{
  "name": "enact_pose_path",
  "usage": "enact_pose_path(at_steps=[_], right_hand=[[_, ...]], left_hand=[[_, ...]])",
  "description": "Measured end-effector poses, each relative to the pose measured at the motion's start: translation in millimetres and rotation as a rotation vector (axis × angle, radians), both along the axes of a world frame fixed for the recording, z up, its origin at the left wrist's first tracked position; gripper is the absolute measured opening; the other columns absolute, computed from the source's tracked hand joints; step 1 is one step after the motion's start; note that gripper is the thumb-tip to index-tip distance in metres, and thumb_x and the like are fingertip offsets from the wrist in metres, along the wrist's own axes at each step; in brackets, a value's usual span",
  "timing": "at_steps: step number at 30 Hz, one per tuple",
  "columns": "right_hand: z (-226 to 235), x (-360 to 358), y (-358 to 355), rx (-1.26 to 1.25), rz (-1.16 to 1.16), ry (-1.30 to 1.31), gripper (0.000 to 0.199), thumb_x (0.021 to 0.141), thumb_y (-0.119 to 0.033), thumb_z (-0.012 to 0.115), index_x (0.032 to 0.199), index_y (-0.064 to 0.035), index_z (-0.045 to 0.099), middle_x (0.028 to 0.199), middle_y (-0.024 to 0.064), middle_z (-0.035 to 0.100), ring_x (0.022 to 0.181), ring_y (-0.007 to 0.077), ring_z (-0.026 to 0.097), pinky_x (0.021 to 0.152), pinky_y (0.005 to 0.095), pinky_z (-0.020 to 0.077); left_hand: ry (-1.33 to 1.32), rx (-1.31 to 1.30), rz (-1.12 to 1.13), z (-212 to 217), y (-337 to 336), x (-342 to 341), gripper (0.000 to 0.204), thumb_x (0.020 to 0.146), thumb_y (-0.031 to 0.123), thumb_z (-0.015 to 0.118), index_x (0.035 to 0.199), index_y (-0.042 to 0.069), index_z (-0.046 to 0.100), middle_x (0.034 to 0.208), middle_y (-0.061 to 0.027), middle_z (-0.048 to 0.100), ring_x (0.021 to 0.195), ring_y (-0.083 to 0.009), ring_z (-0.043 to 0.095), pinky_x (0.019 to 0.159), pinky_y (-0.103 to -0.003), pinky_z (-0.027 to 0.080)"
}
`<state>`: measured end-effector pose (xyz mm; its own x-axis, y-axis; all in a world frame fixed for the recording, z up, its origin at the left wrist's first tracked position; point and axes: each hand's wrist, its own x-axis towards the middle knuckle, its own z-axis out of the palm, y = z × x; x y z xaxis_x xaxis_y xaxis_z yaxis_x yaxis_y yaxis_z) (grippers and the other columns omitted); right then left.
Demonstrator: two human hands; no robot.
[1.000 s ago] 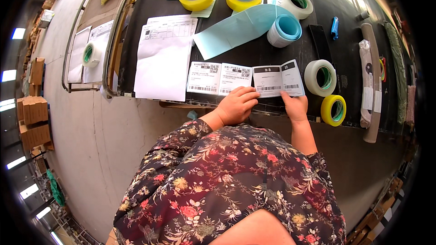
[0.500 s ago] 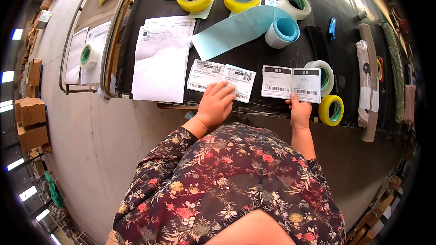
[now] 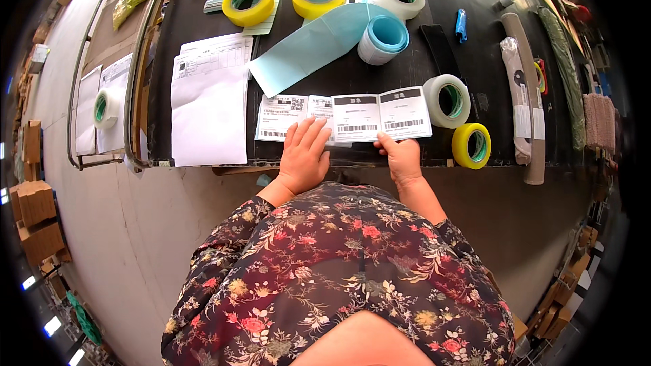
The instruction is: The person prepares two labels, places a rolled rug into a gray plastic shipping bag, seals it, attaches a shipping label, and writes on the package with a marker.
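right label pair [image 3: 381, 114] slid left, overlapping left label pair [image 3: 293, 117] | gap closed

The person wears a dark, near-black garment [image 3: 339, 278] printed all over with a dense floral pattern: red and pink blossoms, cream and yellow flowers, and thin tan stems and leaves that curl between them. The fabric covers the shoulders and the chest and runs down both arms as long sleeves; the sleeves end at the wrists, just short of the near edge of the desk [image 3: 203, 13], with the left cuff [image 3: 261, 205] a little wrinkled. The cloth looks thin and loose, falling in soft folds over the upper arms. Both hands, the left hand [image 3: 304, 156] and the right hand [image 3: 401, 160], are bare, with no gloves, rings or watch to be seen.
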<state>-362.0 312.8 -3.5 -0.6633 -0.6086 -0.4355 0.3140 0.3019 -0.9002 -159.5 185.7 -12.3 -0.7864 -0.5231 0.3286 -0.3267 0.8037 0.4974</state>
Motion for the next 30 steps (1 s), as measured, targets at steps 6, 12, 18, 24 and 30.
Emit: enact_pose_path(at_steps=[6,12,18,24,30], right_hand=[[5,8,-7,0.090,0.068,-0.095,0.023,0.091,-0.016,0.067,0.105,0.0032,0.067,0.092,0.0094,0.071,0.077,0.0161,0.068,0.065,0.0265,0.0516],[26,-11,12,0.229,0.142,-0.536,0.037,0.096,-0.032,0.062,0.112,0.0016,0.062,0.089,0.0123,0.071,0.075,0.0184,0.069,0.061,0.0263,0.0494],[45,-71,73,0.452,0.274,0.635,0.025,0.088,-0.027,0.072,0.097,-0.0036,0.066,0.083,0.0075,0.069,0.067,0.0174,0.066,0.058,0.0303,0.0493],[50,-103,93,0.934,0.120,1.257,0.054,0.080,-0.024,0.076,0.128,-0.0121,0.055,0.110,0.0104,0.066,0.108,0.0325,0.058,0.101,0.0475,0.0393],[21,-118,119,0.788,0.013,1.234,0.056,0.080,-0.020,0.075,0.130,-0.0135,0.051,0.113,0.0125,0.066,0.109,0.0325,0.060,0.105,0.0470,0.0349]], left_hand=[[-0.037,-0.104,-0.232,2,8,-20,0.051,0.078,0.014,0.066,0.127,0.007,0.056,0.146,-0.0084,0.048,0.138,-0.0292,0.041,0.116,-0.046,0.027],[-0.144,-0.032,-0.389,15,12,-54,0.063,0.077,0.017,0.068,0.136,0.007,0.052,0.152,-0.0075,0.042,0.135,-0.0272,0.043,0.110,-0.043,0.034],[-0.283,-0.168,-0.384,10,14,-63,0.067,0.085,0.049,0.065,0.141,0.016,0.051,0.155,-0.0003,0.039,0.127,-0.0254,0.042,0.101,-0.047,0.032],[-0.326,-0.286,-0.343,-3,20,-67,0.066,0.088,0.057,0.057,0.139,0.015,0.053,0.155,0.0020,0.038,0.130,-0.0258,0.035,0.103,-0.050,0.028],[-0.298,-0.280,-0.346,-5,19,-67,0.064,0.087,0.057,0.058,0.136,0.015,0.056,0.154,0.0019,0.039,0.129,-0.0255,0.034,0.103,-0.050,0.026]])
